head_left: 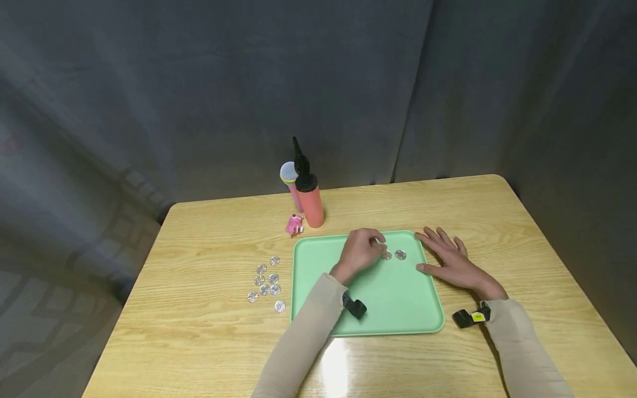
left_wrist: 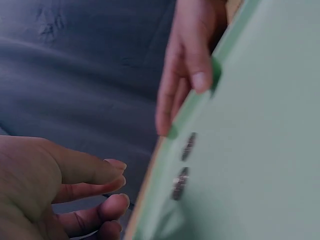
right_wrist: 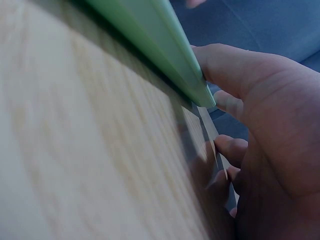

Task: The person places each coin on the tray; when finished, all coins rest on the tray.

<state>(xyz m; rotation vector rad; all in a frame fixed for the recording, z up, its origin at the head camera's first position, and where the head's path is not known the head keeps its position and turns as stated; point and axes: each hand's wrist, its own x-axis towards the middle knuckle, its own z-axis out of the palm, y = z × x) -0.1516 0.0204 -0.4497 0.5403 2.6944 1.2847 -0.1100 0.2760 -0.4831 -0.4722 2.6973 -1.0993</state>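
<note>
Over the upper part of a light green tray (head_left: 398, 304) is my left hand (head_left: 360, 251), its fingers loosely bent. Just beside its fingertips lies a shiny silver coin-like disc (head_left: 386, 255), with a second silver disc (head_left: 400, 254) to the right. The left wrist view shows both discs on the tray, apart from the left fingertips (left_wrist: 116, 205), and nothing visible in that hand. My right hand (head_left: 450, 265) spreads at the tray's right edge. Its thumb touches the green rim (right_wrist: 175, 60), while the other fingers extend past the edge over the table.
Several loose silver discs (head_left: 264, 289) lie on the wooden table (head_left: 199, 331) left of the tray. Behind the tray stand a coral pump bottle (head_left: 312, 207) with a black top, a toy microphone (head_left: 288, 172) and a small pink figure (head_left: 294, 224). A dark curtain (head_left: 249, 110) hangs behind.
</note>
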